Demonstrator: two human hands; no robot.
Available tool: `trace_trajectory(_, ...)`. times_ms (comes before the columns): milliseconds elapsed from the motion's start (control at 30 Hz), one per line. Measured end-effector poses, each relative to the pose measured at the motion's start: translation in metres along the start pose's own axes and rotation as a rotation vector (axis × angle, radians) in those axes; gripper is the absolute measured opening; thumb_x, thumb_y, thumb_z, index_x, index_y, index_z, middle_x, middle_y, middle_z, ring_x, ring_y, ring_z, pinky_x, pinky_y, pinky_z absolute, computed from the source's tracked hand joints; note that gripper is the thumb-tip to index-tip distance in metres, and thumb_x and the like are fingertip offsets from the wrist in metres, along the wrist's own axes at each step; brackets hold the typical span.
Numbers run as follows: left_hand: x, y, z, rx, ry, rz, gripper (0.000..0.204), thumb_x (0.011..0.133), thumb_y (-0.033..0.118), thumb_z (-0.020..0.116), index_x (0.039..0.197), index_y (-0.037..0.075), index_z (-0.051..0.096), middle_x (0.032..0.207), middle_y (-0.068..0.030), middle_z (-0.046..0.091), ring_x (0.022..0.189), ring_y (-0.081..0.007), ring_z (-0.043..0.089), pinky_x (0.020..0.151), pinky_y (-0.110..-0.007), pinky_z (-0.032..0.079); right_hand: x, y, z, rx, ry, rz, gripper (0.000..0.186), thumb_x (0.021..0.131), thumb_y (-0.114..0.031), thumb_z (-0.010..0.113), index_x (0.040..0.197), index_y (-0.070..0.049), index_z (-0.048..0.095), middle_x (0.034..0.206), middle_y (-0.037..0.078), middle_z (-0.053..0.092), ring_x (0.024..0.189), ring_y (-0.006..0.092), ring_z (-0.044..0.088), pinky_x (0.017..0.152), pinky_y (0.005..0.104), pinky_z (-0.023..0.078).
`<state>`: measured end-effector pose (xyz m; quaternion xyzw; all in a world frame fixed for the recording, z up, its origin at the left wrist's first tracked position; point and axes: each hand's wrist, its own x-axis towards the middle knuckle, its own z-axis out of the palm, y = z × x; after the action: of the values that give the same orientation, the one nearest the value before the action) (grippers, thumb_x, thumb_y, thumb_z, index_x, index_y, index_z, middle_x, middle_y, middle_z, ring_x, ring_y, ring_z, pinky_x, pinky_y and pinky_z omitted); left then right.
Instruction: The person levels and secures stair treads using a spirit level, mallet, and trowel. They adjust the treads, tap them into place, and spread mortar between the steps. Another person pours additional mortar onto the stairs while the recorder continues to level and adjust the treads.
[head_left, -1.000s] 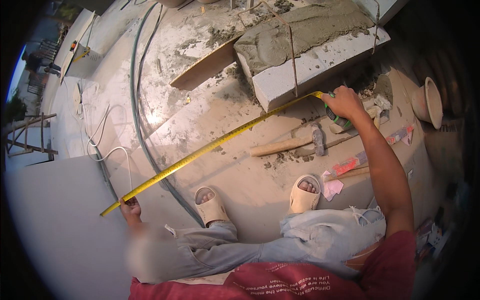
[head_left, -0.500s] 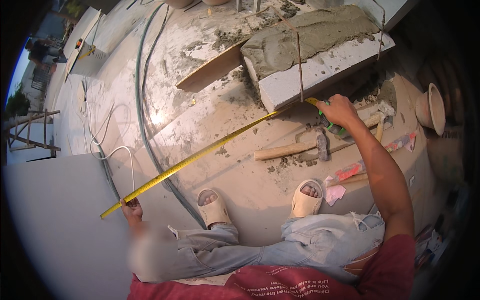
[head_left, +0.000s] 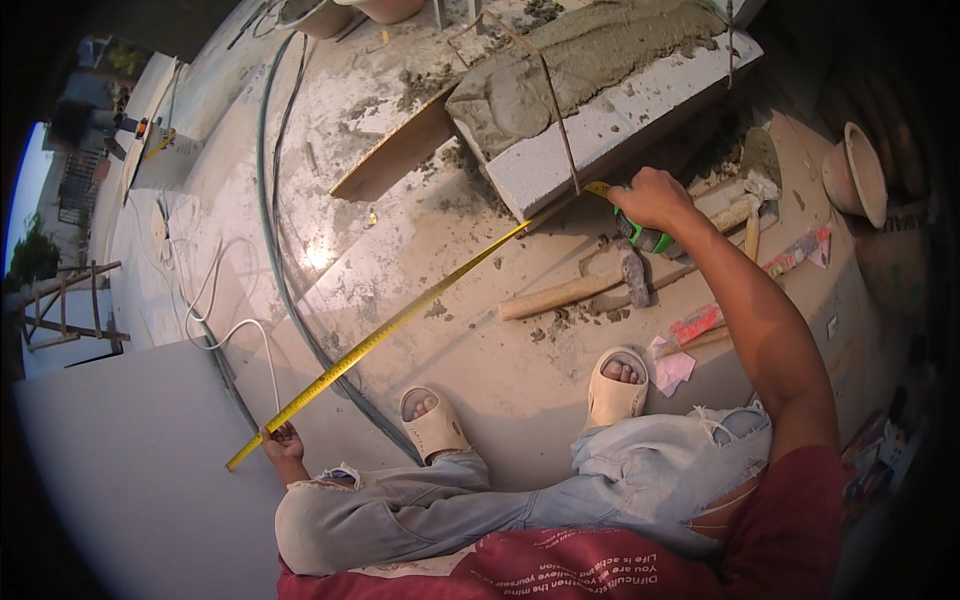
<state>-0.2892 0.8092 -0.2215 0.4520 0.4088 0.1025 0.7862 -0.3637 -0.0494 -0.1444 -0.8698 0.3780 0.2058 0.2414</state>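
Note:
A yellow tape measure blade (head_left: 400, 325) stretches slantwise from lower left to the corner of a white block (head_left: 540, 175) topped with wet grey mortar (head_left: 600, 70). My left hand (head_left: 284, 444) pinches the blade close to its free end, over a grey panel. My right hand (head_left: 655, 200) is closed around the green and black tape case (head_left: 645, 236), just below the block's near edge. A bent rusty rod (head_left: 553, 95) loops over the block and mortar. Below my right hand, a wooden-handled hammer (head_left: 570, 296) lies on the floor.
A wooden board (head_left: 395, 150) leans at the block's left end. Hoses (head_left: 270, 180) and a white cable (head_left: 260, 330) cross the floor at left. To the right are a red level-like bar (head_left: 700, 320), a second wooden-handled tool (head_left: 735, 215) and a pot (head_left: 850, 175). The grey panel (head_left: 130, 440) fills the lower left.
The view has turned a little, so the block sits farther left and the left hand lower in the picture. Both hands keep hold of the stretched tape measure.

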Motion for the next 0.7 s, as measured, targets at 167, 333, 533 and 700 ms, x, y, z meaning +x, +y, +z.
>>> trace_trajectory(167,-0.007,0.001,0.007,0.002,0.017,-0.003,0.031,0.102,0.036,0.058,0.089,0.009,0.065,0.080,-0.0048,0.070,0.067,-0.0216,0.067,0.077,-0.039,0.061,-0.005,-0.005,-0.006,0.013,-0.012,0.014,0.054,0.081,-0.041,0.063,0.106,0.005,0.072,0.113,0.028,0.069,0.110,0.0436,0.065,0.093,0.0496,0.051)
trace_trajectory(333,-0.006,0.000,0.010,-0.007,0.094,0.036,0.029,0.101,0.035,0.059,0.088,0.010,0.065,0.081,-0.0037,0.070,0.070,-0.0206,0.067,0.080,-0.038,0.060,-0.004,-0.005,-0.006,0.004,-0.004,0.012,0.054,0.081,-0.042,0.063,0.106,0.005,0.072,0.113,0.028,0.069,0.109,0.0434,0.065,0.093,0.0496,0.052)
trace_trajectory(533,-0.006,0.006,0.002,-0.009,0.093,0.016,0.027,0.099,0.035,0.063,0.088,0.010,0.065,0.083,-0.0028,0.069,0.076,-0.0188,0.066,0.082,-0.037,0.059,-0.006,-0.013,-0.008,-0.008,-0.030,-0.008,0.055,0.082,-0.043,0.062,0.109,0.004,0.072,0.115,0.027,0.068,0.111,0.0428,0.065,0.094,0.0488,0.051)
trace_trajectory(700,0.005,0.008,0.003,-0.004,0.107,0.073,0.028,0.098,0.037,0.064,0.088,0.011,0.065,0.078,-0.0019,0.065,0.070,-0.0177,0.061,0.079,-0.035,0.059,-0.007,-0.008,-0.008,0.002,-0.026,0.008,0.055,0.082,-0.042,0.062,0.111,0.003,0.071,0.119,0.026,0.068,0.113,0.0419,0.064,0.096,0.0474,0.051)
